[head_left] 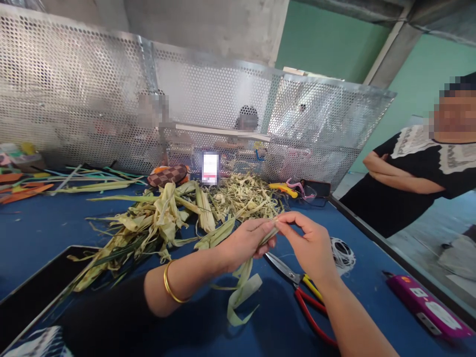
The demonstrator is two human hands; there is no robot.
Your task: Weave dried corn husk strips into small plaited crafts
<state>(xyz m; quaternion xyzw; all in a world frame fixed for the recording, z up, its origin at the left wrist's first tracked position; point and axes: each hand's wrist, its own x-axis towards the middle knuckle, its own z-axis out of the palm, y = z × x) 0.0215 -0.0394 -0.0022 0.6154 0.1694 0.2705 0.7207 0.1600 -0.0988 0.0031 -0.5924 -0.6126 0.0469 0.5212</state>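
Note:
My left hand [247, 240] is closed around pale green corn husk strips [243, 287], whose curled ends hang below it over the blue tabletop. The thumb and forefinger of my right hand [310, 243] pinch the upper tip of the same strips, close against my left fingertips. Whether a thread or other small thing is between those fingertips is too small to tell. Scissors [284, 267] with red and yellow handles lie under my right wrist, blades pointing up and left. Beside that wrist sits a coil of white string [342, 254].
Heaps of corn husk [163, 213] and shredded husk [247, 196] cover the middle back. A lit phone [210, 168] stands behind them. A purple box-shaped device [427, 305] lies at the right edge. A perforated metal screen [215, 89] closes the back; a person [416, 163] stands at right, arms folded.

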